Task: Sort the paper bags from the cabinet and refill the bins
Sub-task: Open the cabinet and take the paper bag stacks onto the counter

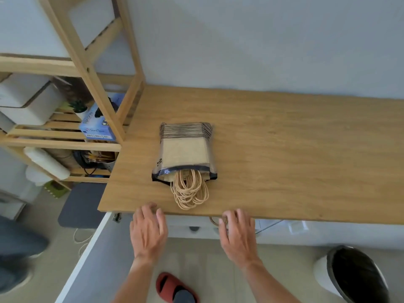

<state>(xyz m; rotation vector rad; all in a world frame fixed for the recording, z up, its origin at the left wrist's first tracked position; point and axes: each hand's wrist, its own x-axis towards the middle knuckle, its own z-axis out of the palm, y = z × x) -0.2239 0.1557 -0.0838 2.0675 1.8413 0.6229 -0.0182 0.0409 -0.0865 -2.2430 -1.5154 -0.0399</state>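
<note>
Head view, looking down. A pack of paper bags (185,149), in a clear wrapper with its twisted-paper handles (189,191) spilling out of the open end, lies flat on the wooden bench (284,149), near the front edge and between the two hands. The left hand (148,230) and right hand (237,232) hover at the bench edge, fingers loosely spread; neither grip holds anything. A cabinet door (87,259) stands open below. The step in hand appears to be the start of sorting: the pack is out, not yet unwrapped. The next move likely calls for both hands to reach forward and draw the bags out by their handles.
</note>
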